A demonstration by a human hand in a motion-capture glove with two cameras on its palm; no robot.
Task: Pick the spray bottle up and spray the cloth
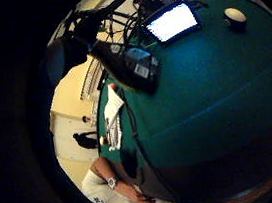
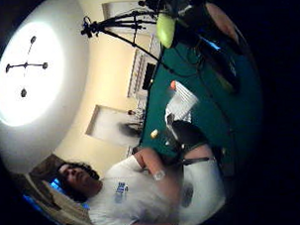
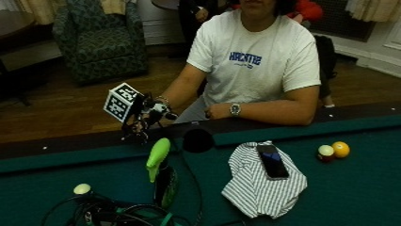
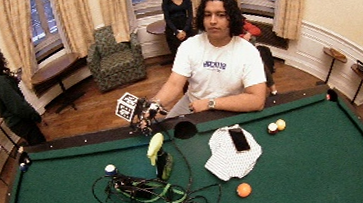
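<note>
A spray bottle [image 3: 160, 175] with a lime-green head and dark body stands upright on the green felt, also in the wide outside view [image 4: 159, 157]. Its green head [image 2: 165, 26] shows close in the thumb side view. To its right lies a white striped cloth [image 3: 262, 184] [image 4: 229, 156] [image 1: 113, 108] [image 2: 182, 102] with a black phone [image 3: 272, 161] on top. My gloved right hand [image 3: 147, 117] [image 4: 144, 114] hovers above the table rail, just behind and above the bottle, apart from it. Its fingers hang loosely downward and hold nothing.
A tangle of black cables [image 4: 152, 195] lies in front of the bottle, beside a small white ball [image 3: 82, 189]. Two balls [image 3: 332, 150] sit right of the cloth, an orange ball [image 4: 244, 190] nearer the front. A corner pocket [image 3: 198, 140] is by the rail. The person's bare hand [image 3: 216, 112] rests on the rail.
</note>
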